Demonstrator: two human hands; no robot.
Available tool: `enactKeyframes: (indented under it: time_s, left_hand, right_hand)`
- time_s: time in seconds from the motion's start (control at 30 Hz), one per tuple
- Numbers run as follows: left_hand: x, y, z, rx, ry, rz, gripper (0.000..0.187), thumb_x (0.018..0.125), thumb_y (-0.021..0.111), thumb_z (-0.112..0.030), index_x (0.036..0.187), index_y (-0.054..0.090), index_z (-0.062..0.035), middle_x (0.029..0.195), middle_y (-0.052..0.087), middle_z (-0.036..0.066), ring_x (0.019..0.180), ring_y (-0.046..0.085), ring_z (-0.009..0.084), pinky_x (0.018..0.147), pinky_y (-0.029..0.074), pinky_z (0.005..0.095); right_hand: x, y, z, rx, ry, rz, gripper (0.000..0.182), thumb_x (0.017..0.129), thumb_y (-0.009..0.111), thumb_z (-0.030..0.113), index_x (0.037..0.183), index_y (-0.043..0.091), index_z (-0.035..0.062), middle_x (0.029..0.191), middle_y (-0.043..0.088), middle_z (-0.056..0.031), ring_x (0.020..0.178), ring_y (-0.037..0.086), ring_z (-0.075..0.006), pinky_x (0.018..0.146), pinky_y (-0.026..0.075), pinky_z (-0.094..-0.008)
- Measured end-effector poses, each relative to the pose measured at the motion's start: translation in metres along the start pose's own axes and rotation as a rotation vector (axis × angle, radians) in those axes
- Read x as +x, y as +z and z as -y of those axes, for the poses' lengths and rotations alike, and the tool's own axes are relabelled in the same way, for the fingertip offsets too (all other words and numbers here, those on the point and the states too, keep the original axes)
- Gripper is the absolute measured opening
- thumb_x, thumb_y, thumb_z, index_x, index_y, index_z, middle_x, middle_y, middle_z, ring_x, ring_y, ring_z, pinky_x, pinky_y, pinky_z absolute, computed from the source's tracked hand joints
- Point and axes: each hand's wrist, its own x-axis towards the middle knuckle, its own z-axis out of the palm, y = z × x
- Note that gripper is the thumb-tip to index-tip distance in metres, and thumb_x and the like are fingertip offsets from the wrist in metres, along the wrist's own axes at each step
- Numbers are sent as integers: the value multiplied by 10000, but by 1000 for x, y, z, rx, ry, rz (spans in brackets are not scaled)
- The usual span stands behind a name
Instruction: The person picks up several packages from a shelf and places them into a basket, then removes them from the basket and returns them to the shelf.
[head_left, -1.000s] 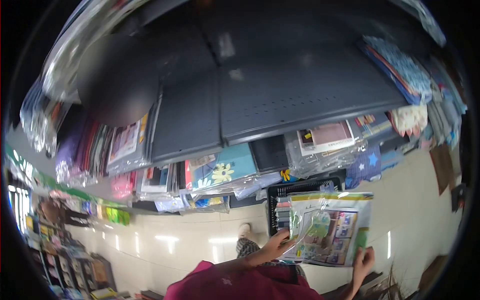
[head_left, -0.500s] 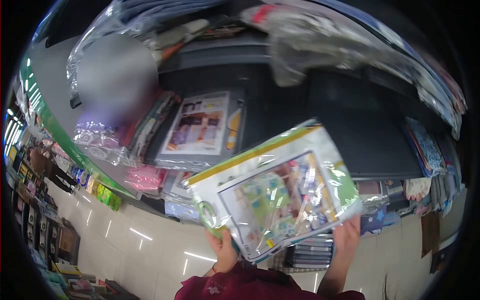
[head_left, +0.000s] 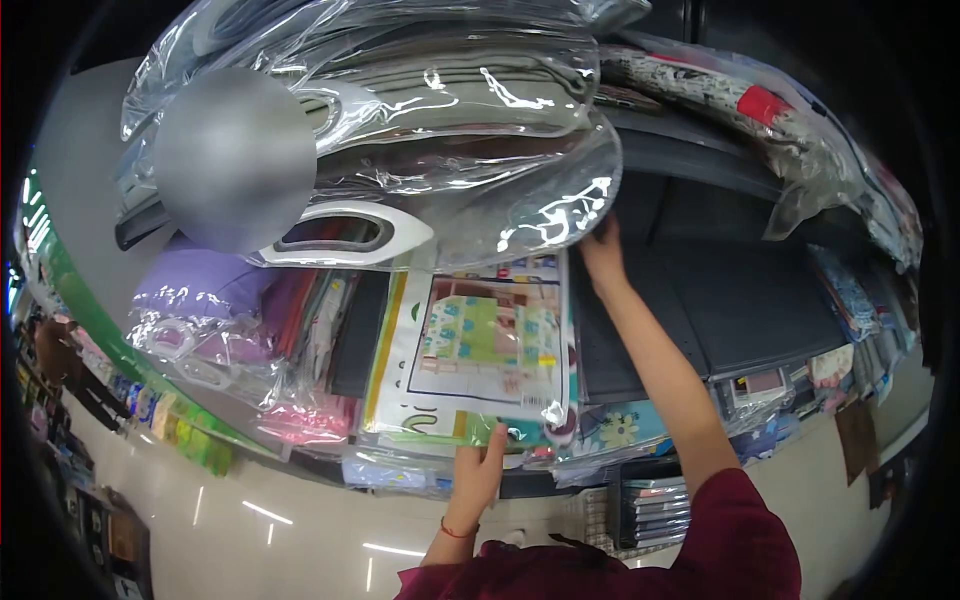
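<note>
A flat plastic-wrapped bedding package (head_left: 485, 345) lies at the shelf front, its white and green printed sheet picturing patterned bedding. At its near edge my left hand (head_left: 480, 470) is closed on it, thumb on top and the other fingers underneath. My right hand (head_left: 603, 262) reaches in by the package's far right corner, just below the overhanging clear bags. Its fingertips are partly hidden, so whether it grips anything cannot be told. A large clear bag with a white oval handle (head_left: 415, 232) hangs over the package's far end.
Left of the package sit a purple bagged bundle (head_left: 200, 290) and a pink bagged bundle (head_left: 310, 418). The dark shelf (head_left: 650, 320) extends right towards folded fabrics (head_left: 850, 290). Below stands a dark crate of packages (head_left: 650, 515). A person (head_left: 75, 370) is in the aisle at far left.
The package has gone from above the floor, held in both hands, forward onto the shelf and turned straighter. My right hand has left its near right corner and reached far forward.
</note>
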Motion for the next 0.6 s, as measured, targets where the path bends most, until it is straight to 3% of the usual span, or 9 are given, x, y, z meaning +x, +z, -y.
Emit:
enactKeyframes:
  time_s: [0.07,0.13,0.2,0.23,0.3,0.37,0.47,0.5,0.6]
  left_hand:
    - [17,-1,-1,-76,-74,149,242,961,472,-236,966,532,-1,762,645,92,586,556,95,490,391,237]
    - [26,-6,-1,-199,-111,216,262,979,427,-249,951,519,-5,686,646,97,487,531,91,429,346,219]
    - [32,-5,-13,-262,-160,243,315,995,372,-274,949,532,-7,719,659,127,477,554,106,407,321,199]
    - [36,-7,-15,-274,-195,271,337,995,369,-286,944,547,-4,742,662,129,496,581,124,410,337,200]
    - [41,-6,-20,-288,-241,313,365,995,365,-302,936,564,-2,757,663,129,515,607,143,416,356,202]
    - [45,0,-24,-296,-251,342,378,995,365,-313,931,568,-2,740,660,126,516,605,145,420,361,205]
    - [43,4,-17,-308,-252,323,294,1006,349,-257,973,514,-16,711,652,120,499,551,104,423,362,207]
    - [41,0,-2,-325,-250,363,299,998,374,-260,1022,519,1,860,652,147,613,610,142,467,407,219]
    - [22,-3,-18,-427,-245,474,335,987,387,-254,1141,477,31,1080,606,178,754,647,203,512,437,225]
  right_hand:
    - [19,3,-49,-362,-150,208,602,806,592,146,1333,364,-37,1366,356,-273,1280,359,-375,1054,319,-388]
    - [-30,7,2,-505,-321,387,553,771,599,134,1287,438,16,1359,346,-289,1294,296,-434,1070,279,-439]
    - [-72,8,47,-708,-441,560,500,779,607,153,1261,495,82,1375,329,-281,1291,249,-503,1073,236,-505]
    - [-94,8,77,-774,-437,614,496,799,622,200,1265,498,85,1391,325,-258,1309,235,-482,1078,227,-501]
    - [-128,-2,115,-705,-411,772,530,816,628,279,1294,476,106,1410,316,-231,1327,215,-462,1079,226,-497]
    - [-158,-14,152,-501,-536,1012,596,817,628,348,1338,430,137,1425,311,-201,1335,212,-446,1077,220,-511]
    - [-204,-31,186,-719,-570,1050,668,788,653,352,1372,384,170,1432,309,-183,1335,233,-430,1063,237,-521]
    - [-210,-34,174,-793,-556,990,689,776,659,342,1381,372,183,1442,299,-167,1336,239,-408,1061,240,-518]
    - [-221,-35,125,-985,-535,833,732,753,673,325,1399,349,206,1461,283,-135,1335,260,-361,1055,249,-505]
